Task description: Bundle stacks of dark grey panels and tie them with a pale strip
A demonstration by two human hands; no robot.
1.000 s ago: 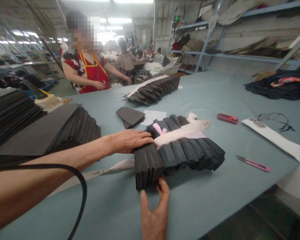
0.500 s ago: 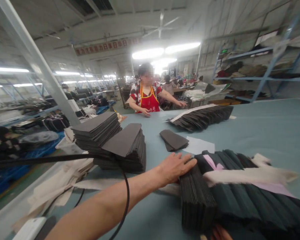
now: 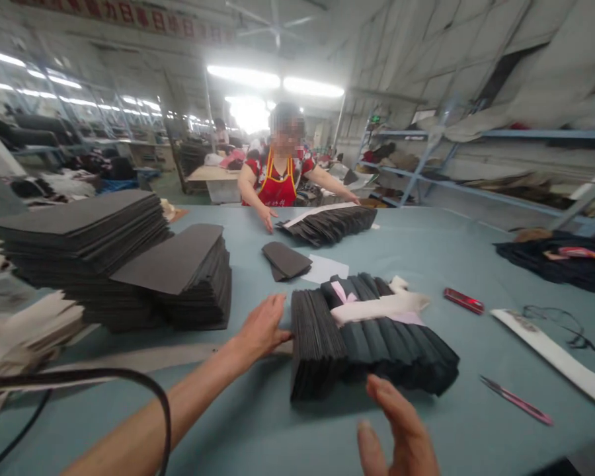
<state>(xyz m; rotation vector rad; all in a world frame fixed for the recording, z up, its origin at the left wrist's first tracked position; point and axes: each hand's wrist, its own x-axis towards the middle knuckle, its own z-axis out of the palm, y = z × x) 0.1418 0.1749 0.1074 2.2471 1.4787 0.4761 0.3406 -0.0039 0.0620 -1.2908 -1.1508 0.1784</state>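
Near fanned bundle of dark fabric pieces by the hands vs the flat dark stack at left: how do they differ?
The fanned bundle of dark fabric pieces lies spread in overlapping groups; the flat stack of dark fabric pieces is squared up, layer on layer. A pale cloth strip and a pink tag cross the bundle; the stack's top is bare. The left hand sits at the bundle's end and the right hand hovers near it; nothing touches the stack. Both lie on the blue-grey table.
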